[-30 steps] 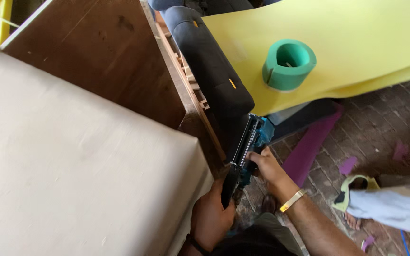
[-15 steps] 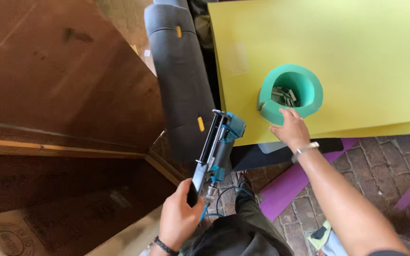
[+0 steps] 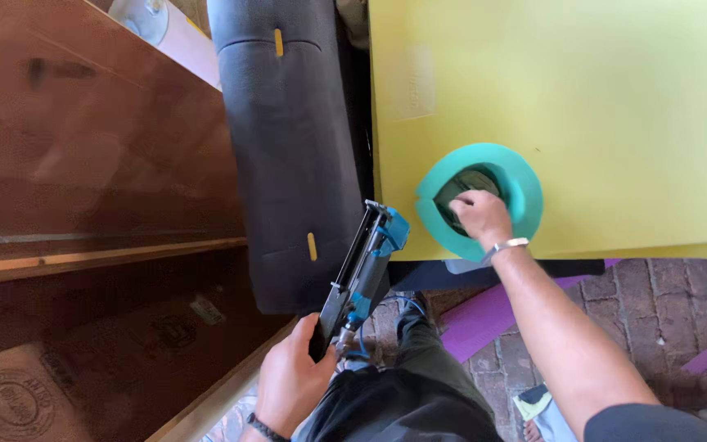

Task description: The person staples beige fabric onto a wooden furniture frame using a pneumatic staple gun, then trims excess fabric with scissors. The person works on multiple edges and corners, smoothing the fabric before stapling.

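Observation:
My left hand (image 3: 292,385) grips the handle of a black and blue pneumatic staple gun (image 3: 362,274), which points up and to the right with its magazine slid open. My right hand (image 3: 480,217) reaches into a teal foam ring (image 3: 525,192) standing on a yellow foam sheet (image 3: 583,106). Its fingers are down among the small dark metal pieces inside the ring; whether they hold any I cannot tell. A silver bracelet sits on that wrist.
A dark grey padded cushion (image 3: 288,139) with yellow marks lies beside the yellow sheet. A brown wooden frame panel (image 3: 83,147) fills the left. Below it lies cardboard (image 3: 10,393). Brick paving (image 3: 664,311) with purple foam scraps (image 3: 484,319) is at the lower right.
The view has swung from the beige cushion to the wooden frame and yellow sheet. My right hand left the staple gun and went into the teal ring. My left hand keeps the gun.

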